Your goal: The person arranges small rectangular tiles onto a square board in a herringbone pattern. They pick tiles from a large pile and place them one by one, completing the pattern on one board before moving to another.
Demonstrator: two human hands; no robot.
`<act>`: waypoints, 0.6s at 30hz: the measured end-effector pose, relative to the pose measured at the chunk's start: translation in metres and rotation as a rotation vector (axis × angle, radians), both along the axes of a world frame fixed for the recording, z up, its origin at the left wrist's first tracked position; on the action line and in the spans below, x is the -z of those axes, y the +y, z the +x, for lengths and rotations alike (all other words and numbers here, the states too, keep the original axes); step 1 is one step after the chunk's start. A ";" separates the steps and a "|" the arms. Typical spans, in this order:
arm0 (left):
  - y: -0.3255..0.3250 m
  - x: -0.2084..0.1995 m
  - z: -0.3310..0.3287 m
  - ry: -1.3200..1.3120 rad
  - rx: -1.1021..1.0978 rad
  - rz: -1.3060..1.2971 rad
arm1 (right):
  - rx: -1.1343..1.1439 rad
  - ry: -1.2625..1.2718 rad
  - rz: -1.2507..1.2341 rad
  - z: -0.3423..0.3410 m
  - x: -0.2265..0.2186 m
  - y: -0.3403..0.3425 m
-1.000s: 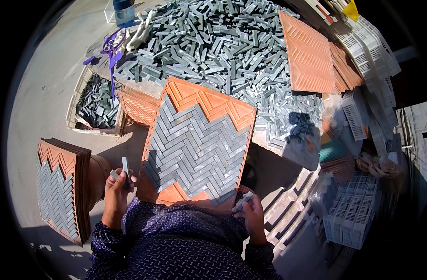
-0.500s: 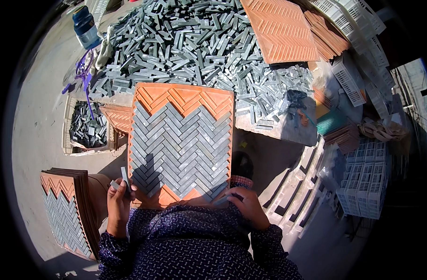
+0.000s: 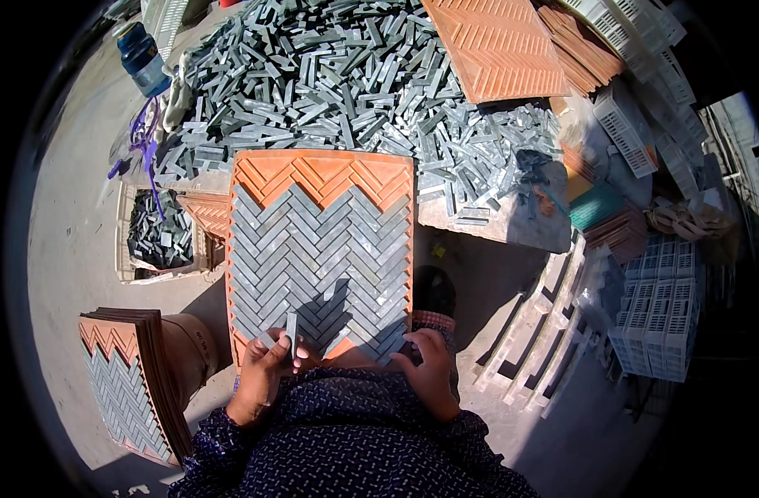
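An orange mould tray (image 3: pixel 267 170) rests at my lap, its slots mostly filled with grey stone strips (image 3: pixel 321 249) in a herringbone pattern. Over its lower left edge, my left hand (image 3: pixel 259 382) is closed on small stone strips (image 3: pixel 292 330); one stands upright between the fingers and another shows beside the thumb. My right hand (image 3: pixel 431 378) is at the tray's lower right corner, thumb and fingers apart, the tips by the last strips there. I see nothing held in it. Orange slots show along the top of the tray, and a few near its lower edge.
A large heap of loose strips (image 3: pixel 313 91) covers the table (image 3: pixel 512 224) ahead. An empty mould (image 3: pixel 500 50) leans on it. At left are a crate of dark pieces (image 3: pixel 122 241), a blue-capped jar (image 3: pixel 143 62) and stacked moulds (image 3: pixel 122 390). A pallet (image 3: pixel 533 332) and white crates (image 3: pixel 657 324) stand right.
My left hand has moved right over the tray's lower edge, carrying its strips. The strip my right hand held now appears to lie in the lower right corner, and those fingers have parted.
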State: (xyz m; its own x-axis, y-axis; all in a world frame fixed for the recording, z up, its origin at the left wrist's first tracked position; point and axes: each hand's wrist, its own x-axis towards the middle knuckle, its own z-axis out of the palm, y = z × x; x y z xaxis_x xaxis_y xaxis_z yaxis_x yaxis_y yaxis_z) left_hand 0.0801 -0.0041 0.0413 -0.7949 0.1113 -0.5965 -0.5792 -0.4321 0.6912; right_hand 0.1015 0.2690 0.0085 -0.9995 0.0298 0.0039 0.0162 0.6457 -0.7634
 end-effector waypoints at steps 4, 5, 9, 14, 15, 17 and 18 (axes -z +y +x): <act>0.012 0.003 0.000 0.028 0.106 0.039 | -0.017 0.007 0.082 0.003 0.000 0.002; 0.013 0.006 0.000 0.030 0.119 0.055 | -0.015 -0.004 0.095 0.004 0.002 0.003; 0.015 0.012 0.002 0.048 0.152 0.079 | -0.034 0.009 0.178 0.007 0.004 0.002; 0.017 0.010 0.007 0.085 0.235 0.039 | -0.074 -0.014 0.122 -0.012 -0.037 -0.003; 0.023 0.007 0.005 0.088 0.276 0.005 | -0.074 -0.068 0.014 -0.015 -0.044 -0.008; 0.030 0.010 0.006 0.083 0.329 -0.031 | -0.078 -0.172 -0.202 -0.023 -0.054 -0.016; 0.031 0.010 0.007 0.103 0.381 -0.041 | -0.175 -0.124 -0.240 -0.028 -0.055 -0.021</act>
